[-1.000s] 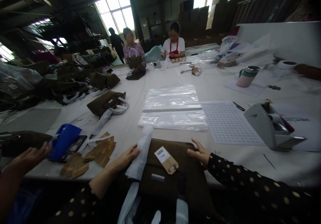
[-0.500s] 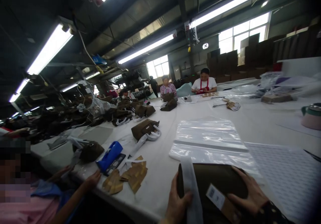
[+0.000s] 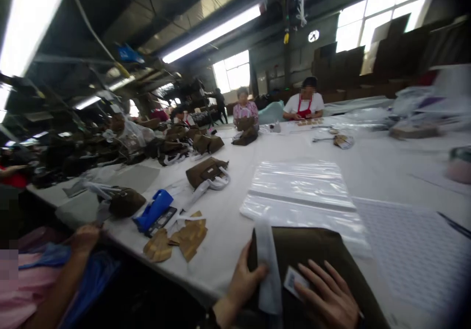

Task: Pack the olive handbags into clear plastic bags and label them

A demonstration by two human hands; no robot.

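A dark olive bag (image 3: 312, 255) lies flat on the white table (image 3: 290, 147) right in front of me. A white strap (image 3: 267, 265) runs down its left side. My left hand (image 3: 241, 280) grips the bag's left edge beside the strap, thumb over the fabric. On top of the bag my right hand (image 3: 327, 297) lies flat with fingers spread, touching a small paper tag (image 3: 292, 281).
A stack of clear plastic bags (image 3: 301, 191) lies just beyond the bag, a printed sheet (image 3: 412, 245) to its right. Brown tags (image 3: 180, 238), a blue tool (image 3: 152, 211) and more olive bags (image 3: 206, 169) sit left. A co-worker's arm (image 3: 69, 265) is at lower left; other people sit at the far end.
The view has swung up and to the left. My right hand moved from the bag's right edge onto its top, over the tag. The left hand stays on the bag's left edge.
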